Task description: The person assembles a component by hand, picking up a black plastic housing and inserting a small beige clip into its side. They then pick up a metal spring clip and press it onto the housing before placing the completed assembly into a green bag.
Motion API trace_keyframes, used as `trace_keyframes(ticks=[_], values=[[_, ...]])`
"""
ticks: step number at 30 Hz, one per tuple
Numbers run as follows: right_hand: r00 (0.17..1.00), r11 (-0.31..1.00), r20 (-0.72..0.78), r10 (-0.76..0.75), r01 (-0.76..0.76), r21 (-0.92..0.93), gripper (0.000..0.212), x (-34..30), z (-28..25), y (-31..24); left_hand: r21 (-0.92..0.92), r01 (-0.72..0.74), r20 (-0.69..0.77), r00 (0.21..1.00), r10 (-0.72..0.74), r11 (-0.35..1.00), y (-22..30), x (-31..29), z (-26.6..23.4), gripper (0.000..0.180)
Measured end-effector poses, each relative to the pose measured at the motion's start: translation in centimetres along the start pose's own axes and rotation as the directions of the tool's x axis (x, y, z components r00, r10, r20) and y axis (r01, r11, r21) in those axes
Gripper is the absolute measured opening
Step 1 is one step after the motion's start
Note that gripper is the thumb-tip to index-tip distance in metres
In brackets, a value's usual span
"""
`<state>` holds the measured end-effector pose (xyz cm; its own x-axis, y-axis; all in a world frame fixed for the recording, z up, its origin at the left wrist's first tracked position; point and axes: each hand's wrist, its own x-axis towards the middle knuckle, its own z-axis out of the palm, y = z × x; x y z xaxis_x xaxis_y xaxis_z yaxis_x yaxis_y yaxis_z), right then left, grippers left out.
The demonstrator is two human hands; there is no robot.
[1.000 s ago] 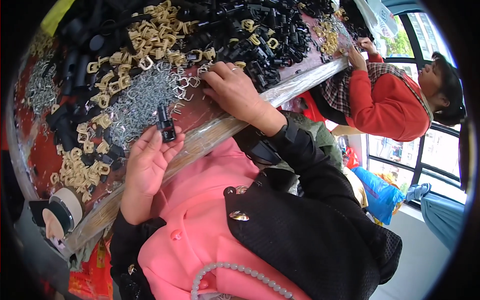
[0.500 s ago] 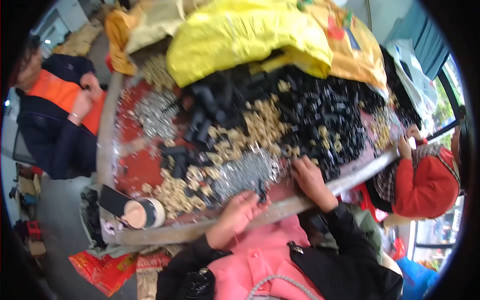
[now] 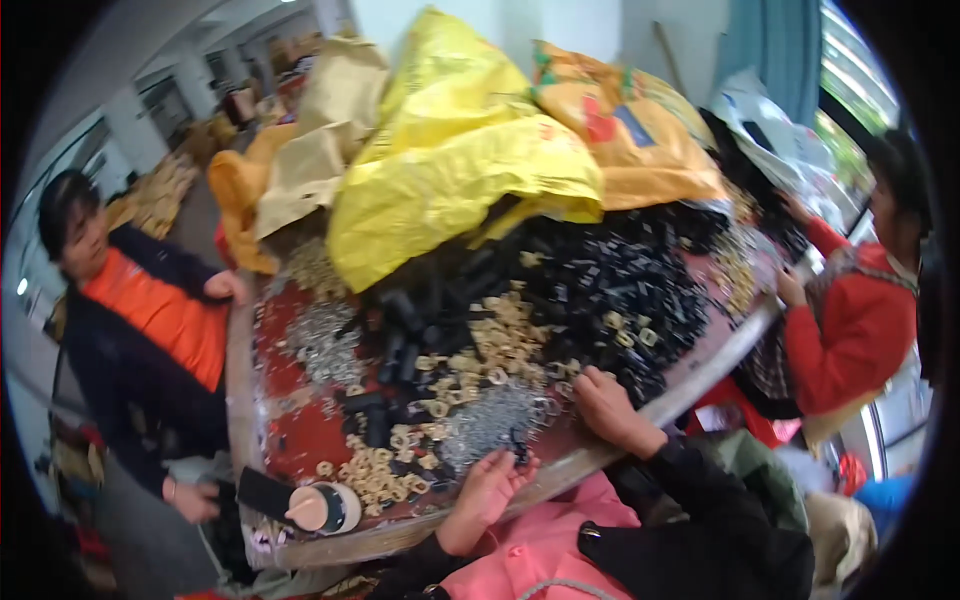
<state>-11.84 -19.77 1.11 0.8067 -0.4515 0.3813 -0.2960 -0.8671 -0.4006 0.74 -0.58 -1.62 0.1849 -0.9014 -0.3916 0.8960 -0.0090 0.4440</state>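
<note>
My left hand (image 3: 487, 492) is turned palm up at the near edge of the table, its fingers bent. At its fingertips a small black piece (image 3: 519, 446) shows, partly hidden. Just beyond lies a heap of small silver metal pieces (image 3: 490, 425). My right hand (image 3: 608, 410) rests to the right of that heap, fingers curled together; anything inside them is hidden. Tan ring-like pieces (image 3: 512, 335) are piled ahead of the hands, with more tan rings (image 3: 385, 470) to the left. A broad mound of shiny black pieces (image 3: 625, 280) lies beyond my right hand.
A lidded tub (image 3: 335, 508) and a dark flat panel (image 3: 267, 493) sit at the near left corner. Yellow (image 3: 460, 150) and orange sacks (image 3: 640, 130) stand along the back. One person (image 3: 150, 330) stands at the left, another in red (image 3: 850, 330) works at the right.
The view has tilted upward, so the table sits lower in it. My right fingers have curled in closer. The person at the left has parted their hands, one now by the table edge, one lowered.
</note>
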Motion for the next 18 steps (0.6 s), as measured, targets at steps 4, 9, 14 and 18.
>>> trace_keyframes(ticks=[4,9,14,18], values=[[0.998,0.949,0.062,-0.029,0.009,0.315,0.012,-0.6,2.0,-0.2,0.016,0.017,0.022,1.0,-0.018,1.0,0.3,0.1,-0.2,0.016],[0.962,0.881,0.255,-0.098,-0.036,0.471,0.014,-1.7,2.2,-2.1,0.067,-0.098,0.012,0.995,0.097,0.993,-0.2,0.5,-0.1,0.016],[0.914,0.8,0.365,-0.177,-0.082,0.595,0.013,-1.5,1.4,-3.9,0.04,-0.121,0.03,0.992,0.12,0.992,0.2,0.5,0.7,0.017],[0.935,0.765,0.313,-0.168,-0.076,0.639,0.012,-1.7,1.2,-3.7,0.018,-0.129,0.071,0.989,0.127,0.992,-0.8,1.0,0.3,0.018]])
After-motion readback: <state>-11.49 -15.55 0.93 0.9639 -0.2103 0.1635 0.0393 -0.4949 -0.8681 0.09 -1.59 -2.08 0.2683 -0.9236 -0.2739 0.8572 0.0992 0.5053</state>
